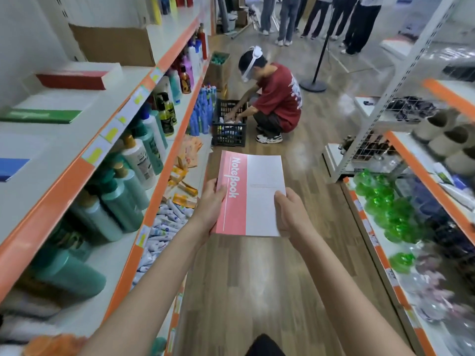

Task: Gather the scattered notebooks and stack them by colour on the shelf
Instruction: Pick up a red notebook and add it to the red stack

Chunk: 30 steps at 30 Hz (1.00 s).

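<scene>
I hold a pink and white notebook (pixel 253 195) flat in front of me over the aisle floor. My left hand (pixel 212 204) grips its pink left edge, thumb on top. My right hand (pixel 290 211) grips its white right edge. On the upper shelf (pixel 84 140) at my left lie a red stack of notebooks (pixel 74 79), a green stack (pixel 41 115) nearer to me, and a blue stack (pixel 11 168) at the frame's left edge.
Below that shelf stand rows of bottles (pixel 133 160) and tubes. A person in a red shirt (pixel 277 98) crouches ahead by a black crate (pixel 228 124). Shelving with green items (pixel 380 201) lines the right. More people stand at the far end.
</scene>
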Available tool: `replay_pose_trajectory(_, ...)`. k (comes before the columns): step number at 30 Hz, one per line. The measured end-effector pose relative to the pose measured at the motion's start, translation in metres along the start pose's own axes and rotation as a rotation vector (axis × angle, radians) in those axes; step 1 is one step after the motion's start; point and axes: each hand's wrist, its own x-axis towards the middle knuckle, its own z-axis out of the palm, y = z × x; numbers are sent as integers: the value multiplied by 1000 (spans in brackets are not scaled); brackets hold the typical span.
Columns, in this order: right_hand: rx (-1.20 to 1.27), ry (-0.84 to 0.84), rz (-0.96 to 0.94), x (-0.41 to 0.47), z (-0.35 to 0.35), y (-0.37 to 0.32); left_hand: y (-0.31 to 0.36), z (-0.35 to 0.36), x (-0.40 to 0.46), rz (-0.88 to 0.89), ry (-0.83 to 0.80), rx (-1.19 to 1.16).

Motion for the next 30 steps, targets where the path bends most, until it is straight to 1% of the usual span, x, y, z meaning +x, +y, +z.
replay_pose_trajectory(7, -26, -52, -55, 112, 15, -36, 31, 0, 102, 24, 47, -37)
replay_pose_trajectory(11, -58, -118, -106, 194, 24, -71, 57, 2, 171, 126, 96, -95)
replay_pose_trajectory(18, -61, -232, -150, 319, 41, -137, 109, 6, 281, 140, 214, -156)
replay_pose_trajectory(25, -98, -302, -135, 401, 66, -168, 130, -6, 354, 100, 304, -215)
replay_pose_trajectory(30, -134, -370, -146, 452, 97, -192, 143, -26, 402, 117, 375, -234)
